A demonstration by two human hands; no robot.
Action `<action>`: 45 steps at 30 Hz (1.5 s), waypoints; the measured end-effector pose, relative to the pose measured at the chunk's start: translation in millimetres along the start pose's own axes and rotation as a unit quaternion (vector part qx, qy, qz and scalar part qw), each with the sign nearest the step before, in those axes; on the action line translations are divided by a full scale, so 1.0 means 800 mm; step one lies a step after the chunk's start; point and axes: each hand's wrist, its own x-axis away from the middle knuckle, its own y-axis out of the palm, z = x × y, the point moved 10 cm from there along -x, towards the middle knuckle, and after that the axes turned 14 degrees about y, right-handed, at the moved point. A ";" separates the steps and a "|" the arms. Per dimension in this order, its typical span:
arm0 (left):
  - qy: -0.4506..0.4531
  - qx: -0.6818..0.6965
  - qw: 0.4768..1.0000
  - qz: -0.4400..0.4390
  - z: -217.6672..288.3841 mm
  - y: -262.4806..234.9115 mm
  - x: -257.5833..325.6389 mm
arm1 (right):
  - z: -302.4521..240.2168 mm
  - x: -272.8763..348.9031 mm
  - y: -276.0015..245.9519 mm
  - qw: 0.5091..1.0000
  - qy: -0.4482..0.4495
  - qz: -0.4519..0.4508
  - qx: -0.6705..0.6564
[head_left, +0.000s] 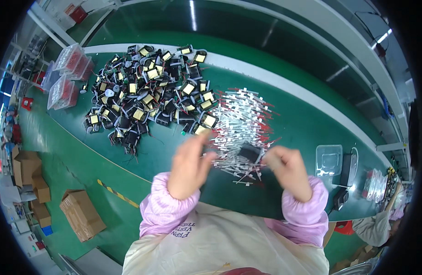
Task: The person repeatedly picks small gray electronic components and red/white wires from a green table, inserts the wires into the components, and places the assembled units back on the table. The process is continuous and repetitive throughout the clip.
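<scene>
My left hand (190,165) is blurred by motion, its fingers stretched toward the near edge of a big pile of black transformer parts with yellow tape (147,91). I cannot tell whether it holds anything. My right hand (289,172) has its fingers curled, pinching one end of a small black part (251,153) that lies over a heap of thin white and red sleeved pieces (243,119). Both hands hover over the green table (302,123), with pink sleeves at the wrists.
Clear plastic boxes (66,78) with red contents stand at the table's far left. A clear lid or tray (329,160) and black items (346,172) lie to the right. Cardboard boxes (82,215) sit on the green floor at the left. Another person's sleeve (374,227) shows at lower right.
</scene>
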 end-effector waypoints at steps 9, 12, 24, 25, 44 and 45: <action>0.096 -0.415 0.905 0.004 -0.070 -0.057 -0.043 | 0.106 -0.140 -0.119 0.905 0.159 -0.010 -0.395; 0.130 -0.445 0.886 0.003 -0.084 -0.046 -0.050 | 0.081 -0.132 -0.088 0.951 0.127 -0.064 -0.276; 0.159 -0.400 0.898 -0.092 -0.096 -0.025 -0.079 | 0.010 -0.029 0.094 0.908 -0.196 0.020 0.370; 0.163 -0.390 0.901 -0.095 -0.093 -0.026 -0.080 | 0.003 -0.028 0.091 0.906 -0.216 0.024 0.364; 0.051 0.070 0.987 0.135 -0.073 -0.066 -0.056 | 0.011 0.003 -0.015 0.991 -0.098 0.081 0.038; 0.096 0.019 0.988 0.121 -0.054 -0.066 -0.063 | 0.028 -0.001 -0.020 0.993 -0.074 0.075 -0.044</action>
